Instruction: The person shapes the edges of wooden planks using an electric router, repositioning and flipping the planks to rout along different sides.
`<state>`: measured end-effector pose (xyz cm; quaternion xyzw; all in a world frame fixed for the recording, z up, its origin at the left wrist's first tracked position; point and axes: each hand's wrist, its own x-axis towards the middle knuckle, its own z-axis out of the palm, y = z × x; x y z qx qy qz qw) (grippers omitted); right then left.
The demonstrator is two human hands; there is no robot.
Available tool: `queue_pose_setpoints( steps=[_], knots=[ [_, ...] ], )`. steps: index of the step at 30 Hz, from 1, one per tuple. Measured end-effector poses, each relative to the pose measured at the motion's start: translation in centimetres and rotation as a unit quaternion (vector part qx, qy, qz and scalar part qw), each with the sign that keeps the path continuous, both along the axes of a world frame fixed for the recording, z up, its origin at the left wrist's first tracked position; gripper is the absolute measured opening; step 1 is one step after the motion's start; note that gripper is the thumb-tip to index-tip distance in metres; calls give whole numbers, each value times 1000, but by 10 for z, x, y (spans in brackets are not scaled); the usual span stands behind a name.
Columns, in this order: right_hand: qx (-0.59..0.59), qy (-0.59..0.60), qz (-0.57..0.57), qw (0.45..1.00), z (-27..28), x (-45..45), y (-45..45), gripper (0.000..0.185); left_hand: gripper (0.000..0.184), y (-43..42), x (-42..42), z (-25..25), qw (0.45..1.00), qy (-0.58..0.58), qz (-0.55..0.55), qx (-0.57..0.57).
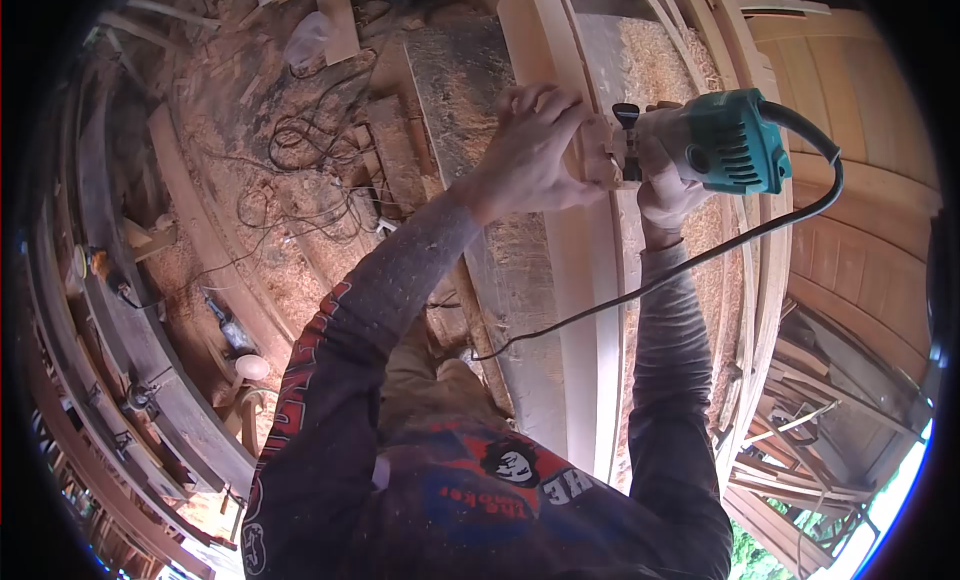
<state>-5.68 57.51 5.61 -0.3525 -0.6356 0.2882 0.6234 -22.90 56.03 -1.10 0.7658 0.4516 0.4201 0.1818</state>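
My right hand (662, 180) is wrapped round a teal trim router (738, 145), which lies tilted on its side with its base against a long squared timber (590, 320). A black knob (626, 113) stands up by the router's base. My left hand (540, 150) grips the timber just left of the router, fingers curled over it and thumb reaching toward the base. The cutter is hidden between the hands. From the router's end a black power cord (640, 292) loops down and crosses over the timber and my right forearm.
A dark, dusty bench plank (520, 310) lies beneath the timber. Wood shavings and tangled cables (305, 145) cover the floor at left. Wooden panels (860, 150) stand at right, with stacked offcuts (800, 430) below. Long beams (150, 320) and an angle grinder (230, 325) lie at left.
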Motion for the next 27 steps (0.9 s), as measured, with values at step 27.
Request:
queue_pose_setpoints(
  steps=[27],
  knots=[
    [-76, 28, 20, 997, 16, -34, 107, 15, 89, 43, -13, -25, 991, -17, 111, -69]
  ],
)
